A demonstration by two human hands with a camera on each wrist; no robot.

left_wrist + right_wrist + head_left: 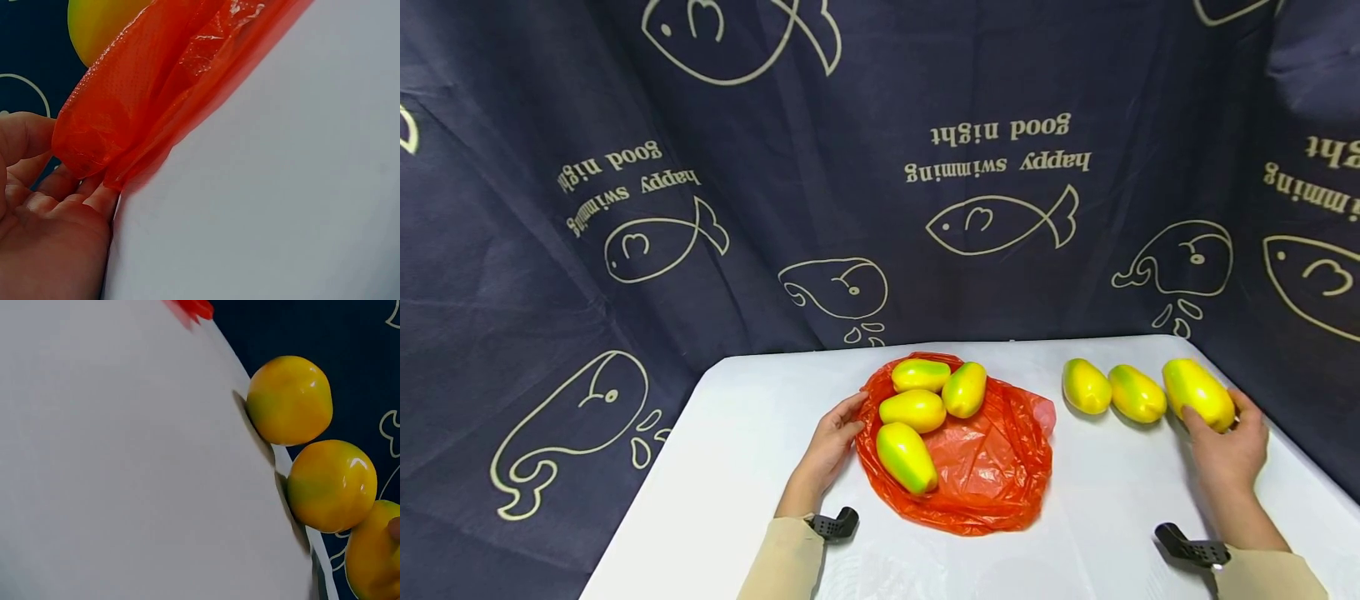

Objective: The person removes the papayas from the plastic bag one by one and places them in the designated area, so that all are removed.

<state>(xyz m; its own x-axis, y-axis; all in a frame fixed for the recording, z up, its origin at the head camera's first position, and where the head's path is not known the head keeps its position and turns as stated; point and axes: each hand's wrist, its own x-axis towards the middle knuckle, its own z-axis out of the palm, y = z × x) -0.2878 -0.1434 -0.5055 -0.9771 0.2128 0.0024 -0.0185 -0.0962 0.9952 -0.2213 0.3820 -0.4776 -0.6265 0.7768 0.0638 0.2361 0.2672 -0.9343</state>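
A red plastic bag (977,467) lies spread open on the table, with several glossy yellow-green papayas (913,411) on its left and back part. My left hand (827,442) is at the bag's left rim; the left wrist view shows the bag's edge (94,137) held between thumb and fingers. On the far right, my right hand (1231,446) grips one papaya (1197,392) from its near right side. Two more papayas, one at the left (1086,387) and one in the middle (1137,393), lie beside it. In the right wrist view, a fingertip touches the gripped papaya (369,556) at the frame's edge.
The white table (730,467) ends at the back against a dark blue curtain (850,167) printed with fish and whales. Its right edge runs close by my right hand. A black strapped device sits on each wrist.
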